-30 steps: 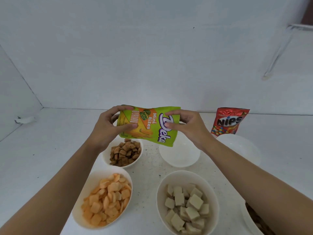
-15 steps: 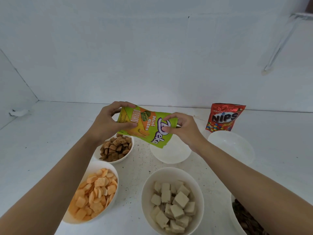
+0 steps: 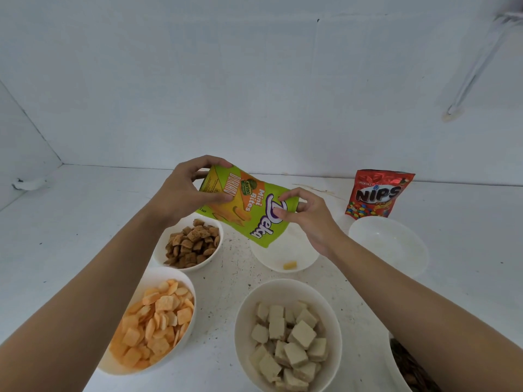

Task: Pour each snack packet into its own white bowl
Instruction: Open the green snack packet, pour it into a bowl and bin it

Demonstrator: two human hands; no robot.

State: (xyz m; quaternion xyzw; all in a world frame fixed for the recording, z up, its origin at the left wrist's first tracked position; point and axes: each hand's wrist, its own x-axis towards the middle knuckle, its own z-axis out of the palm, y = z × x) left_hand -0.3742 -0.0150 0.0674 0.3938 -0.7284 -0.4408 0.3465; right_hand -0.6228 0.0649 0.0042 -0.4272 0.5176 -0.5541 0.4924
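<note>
Gripping hands: left hand [image 3: 181, 193] and right hand [image 3: 308, 219] pinch the tilted Deka packet [image 3: 254, 210].
White bowl [image 3: 268, 258]: under the right fingers, holds one yellow piece [image 3: 290, 265].

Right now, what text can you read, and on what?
"Deka": green packet.
"Mini Bites": green packet.
"durian": green packet's small badge, faint.
"NIPS": red packet.
Orange vertical word and fine print on both packets: too blurred to read.
</note>
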